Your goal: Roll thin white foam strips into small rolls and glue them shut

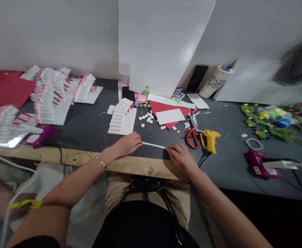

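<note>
While my left fingers (136, 138) close on one end of the thin white stick (154, 145), my right fingers (176, 149) pinch the other, and its middle spans the gap between them, near the front edge of the dark surface (89, 135). To handle it well, I'd judge, I want a light, even pinch, since something this slim could bend or crease if I squeezed or pushed inward. A slight, matched tension should hold it straight, with both wrists low and level. The stepped white model (120, 115) lies beyond my left hand, with small white pellets (148, 119) beside it, so my knuckles should stay clear. On my right, the red-handled scissors (191, 138) and yellow glue gun (211, 140) sit near enough that a wide elbow swing could catch the cord.
</note>
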Demonstrator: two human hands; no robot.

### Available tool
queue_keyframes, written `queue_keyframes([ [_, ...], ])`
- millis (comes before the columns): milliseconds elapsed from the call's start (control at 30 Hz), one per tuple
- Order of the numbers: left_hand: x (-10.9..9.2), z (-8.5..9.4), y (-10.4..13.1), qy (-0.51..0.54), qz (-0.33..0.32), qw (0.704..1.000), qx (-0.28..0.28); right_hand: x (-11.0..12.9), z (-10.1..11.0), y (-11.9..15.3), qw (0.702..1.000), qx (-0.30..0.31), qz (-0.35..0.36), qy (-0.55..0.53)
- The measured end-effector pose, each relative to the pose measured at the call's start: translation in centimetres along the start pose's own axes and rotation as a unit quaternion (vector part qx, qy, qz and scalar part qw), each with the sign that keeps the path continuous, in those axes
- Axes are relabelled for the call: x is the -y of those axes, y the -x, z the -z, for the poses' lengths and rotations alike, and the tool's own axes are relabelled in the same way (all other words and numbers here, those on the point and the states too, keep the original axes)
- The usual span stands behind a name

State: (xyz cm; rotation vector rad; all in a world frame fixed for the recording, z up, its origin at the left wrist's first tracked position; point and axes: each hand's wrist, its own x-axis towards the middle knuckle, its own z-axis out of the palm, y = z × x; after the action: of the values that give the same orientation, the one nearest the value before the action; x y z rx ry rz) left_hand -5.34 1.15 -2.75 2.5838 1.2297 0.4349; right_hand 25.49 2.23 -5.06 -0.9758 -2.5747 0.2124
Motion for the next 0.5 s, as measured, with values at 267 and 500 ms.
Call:
queue_keyframes([
  [267,0.8,0.3,-1.7,0.050,0.058,0.997,0.032,-0.3,0.3,-1.5,0.998,0.013,-0.062,-0.005],
  [500,0.2,1.0,-2.6,0.094,0.144,0.983,0.058,-0.5,0.1,-2.0,0.993,0.016,-0.103,-0.056],
])
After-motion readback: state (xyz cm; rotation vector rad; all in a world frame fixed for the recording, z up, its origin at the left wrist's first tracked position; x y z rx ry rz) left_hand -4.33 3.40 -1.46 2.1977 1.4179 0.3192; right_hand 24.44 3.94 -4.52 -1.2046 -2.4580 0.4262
